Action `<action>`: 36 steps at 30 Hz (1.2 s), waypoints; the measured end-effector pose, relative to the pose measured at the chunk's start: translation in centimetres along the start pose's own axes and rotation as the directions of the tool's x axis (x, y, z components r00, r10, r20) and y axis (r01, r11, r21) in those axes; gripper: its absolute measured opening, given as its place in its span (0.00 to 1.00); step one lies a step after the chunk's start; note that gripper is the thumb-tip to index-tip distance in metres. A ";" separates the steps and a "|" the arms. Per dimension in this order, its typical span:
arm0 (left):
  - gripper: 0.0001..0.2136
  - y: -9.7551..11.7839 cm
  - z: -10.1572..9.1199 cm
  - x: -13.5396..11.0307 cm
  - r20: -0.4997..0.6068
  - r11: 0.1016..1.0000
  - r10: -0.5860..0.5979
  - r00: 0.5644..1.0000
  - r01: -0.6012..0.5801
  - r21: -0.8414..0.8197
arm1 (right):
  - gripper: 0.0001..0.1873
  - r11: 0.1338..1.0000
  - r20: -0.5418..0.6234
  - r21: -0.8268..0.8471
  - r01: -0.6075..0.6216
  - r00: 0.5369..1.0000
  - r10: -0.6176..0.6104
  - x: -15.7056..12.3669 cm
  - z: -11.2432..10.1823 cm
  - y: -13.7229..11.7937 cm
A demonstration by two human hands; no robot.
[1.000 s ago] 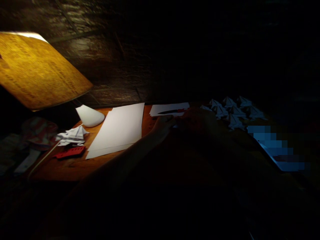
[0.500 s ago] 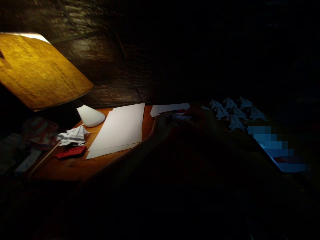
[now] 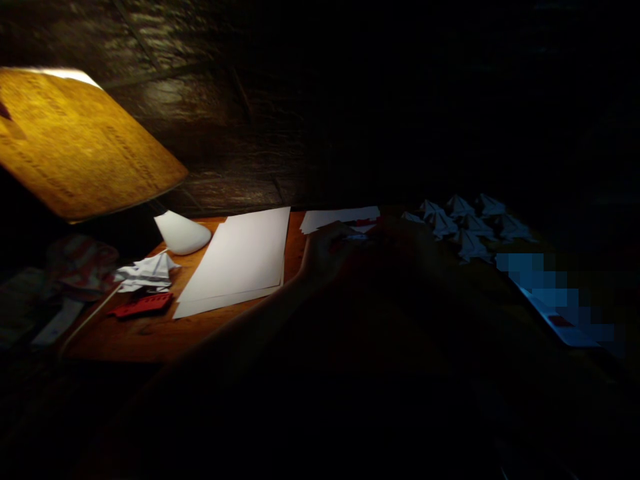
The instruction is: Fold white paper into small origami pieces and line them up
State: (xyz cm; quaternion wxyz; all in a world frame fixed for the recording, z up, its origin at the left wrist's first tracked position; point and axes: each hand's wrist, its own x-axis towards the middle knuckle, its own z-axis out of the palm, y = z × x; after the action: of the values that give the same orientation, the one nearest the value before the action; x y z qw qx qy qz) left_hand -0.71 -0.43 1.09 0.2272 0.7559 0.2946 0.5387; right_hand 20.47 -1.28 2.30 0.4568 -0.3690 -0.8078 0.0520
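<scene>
In deep shadow near the table's back edge, both hands come together around a small piece of folded paper [image 3: 357,237]. My left hand [image 3: 327,248] is closed on the paper's left side, its wrist lit faintly by the lamp. At the right side, my right hand [image 3: 400,239] is closed on it too, though its fingers are very dark. Just behind the hands lies a stack of white paper [image 3: 335,217], with a small red thing [image 3: 367,222] by it. Several pointed folded paper figures [image 3: 473,245] stand in a group right of my right hand.
A lamp with a yellow shade [image 3: 85,147] and white base [image 3: 183,233] lights the left of the wooden table [image 3: 135,341]. Near it are large white sheets [image 3: 240,253], crumpled paper [image 3: 147,272] and a red object [image 3: 143,305]. A glowing, pixelated screen [image 3: 550,300] lies right.
The folded paper between my hands has shifted slightly and less of its white surface shows. My hands have turned a little; the things on the table stay put.
</scene>
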 end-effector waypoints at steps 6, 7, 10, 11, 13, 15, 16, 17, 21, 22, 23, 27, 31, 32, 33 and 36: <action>0.09 0.2 -0.2 0.2 0.005 0.989 0.127 0.992 -0.127 0.075 | 0.07 0.996 -0.001 -0.011 0.094 0.996 -0.094 -0.2 0.1 0.0; 0.09 0.2 -0.3 0.2 0.008 0.987 0.142 0.990 -0.142 0.078 | 0.07 0.994 -0.010 -0.014 0.107 0.994 -0.107 -0.2 0.1 0.0; 0.09 0.4 -0.5 0.2 0.016 0.985 0.149 0.989 -0.150 0.086 | 0.06 0.992 -0.024 -0.019 0.121 0.992 -0.121 -0.3 0.3 -0.1; 0.09 0.4 -0.6 0.2 0.019 0.986 0.139 0.990 -0.140 0.094 | 0.05 0.992 -0.024 -0.017 0.128 0.991 -0.128 -0.3 0.4 -0.2; 0.09 0.6 -0.8 0.2 0.035 0.987 0.108 0.994 -0.111 0.113 | 0.04 0.991 -0.010 -0.013 0.136 0.991 -0.136 -0.3 0.5 -0.6; 0.10 0.6 -1.0 0.2 0.058 0.989 0.083 0.995 -0.089 0.116 | 0.04 0.992 0.006 -0.004 0.127 0.992 -0.127 -0.2 0.5 -1.1; 0.10 0.6 -1.0 0.2 0.062 0.991 0.077 0.995 -0.083 0.108 | 0.04 0.993 0.009 0.007 0.118 0.993 -0.118 -0.2 0.5 -1.3; 0.10 0.7 -1.0 0.2 0.060 0.992 0.078 0.995 -0.084 0.096 | 0.04 0.994 0.002 0.021 0.107 0.994 -0.107 -0.2 0.5 -1.5; 0.09 0.8 -0.6 0.4 -0.016 0.993 0.112 0.994 -0.111 0.034 | 0.06 0.992 -0.073 0.075 0.105 0.992 -0.099 0.1 0.3 -1.6; 0.09 0.8 -0.5 0.4 -0.033 0.993 0.113 0.993 -0.113 0.018 | 0.06 0.990 -0.088 0.080 0.114 0.990 -0.107 0.2 0.2 -1.4; 0.10 0.8 -0.5 0.5 -0.044 0.993 0.115 0.992 -0.115 0.000 | 0.06 0.989 -0.099 0.084 0.124 0.988 -0.116 0.3 0.1 -1.3; 0.11 0.5 -1.0 0.9 -0.056 0.987 0.155 0.986 -0.157 -0.041 | 0.04 0.983 -0.112 0.128 0.131 0.987 -0.117 0.5 -0.1 -0.3; 0.08 0.0 -1.4 1.2 -0.059 0.972 0.224 0.973 -0.227 -0.052 | 0.06 0.980 -0.080 0.150 0.132 0.989 -0.121 0.5 -0.1 0.2; 0.08 0.0 -1.5 1.2 -0.056 0.970 0.234 0.971 -0.237 -0.055 | 0.06 0.979 -0.085 0.147 0.144 0.988 -0.133 0.5 -0.1 0.3; 0.07 -0.1 -1.5 1.2 -0.052 0.968 0.241 0.969 -0.244 -0.056 | 0.06 0.977 -0.090 0.139 0.160 0.985 -0.149 0.5 -0.1 0.3; 0.07 -0.1 -1.4 1.1 -0.027 0.971 0.237 0.971 -0.238 -0.033 | 0.07 0.974 -0.083 0.106 0.198 0.978 -0.190 0.5 -0.1 0.2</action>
State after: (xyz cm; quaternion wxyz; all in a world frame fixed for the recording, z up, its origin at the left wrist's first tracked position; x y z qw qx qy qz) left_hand -1.79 0.46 2.22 0.1711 0.7755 0.1949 0.5756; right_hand 20.51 -0.88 2.67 0.5090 -0.2632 -0.8186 0.0397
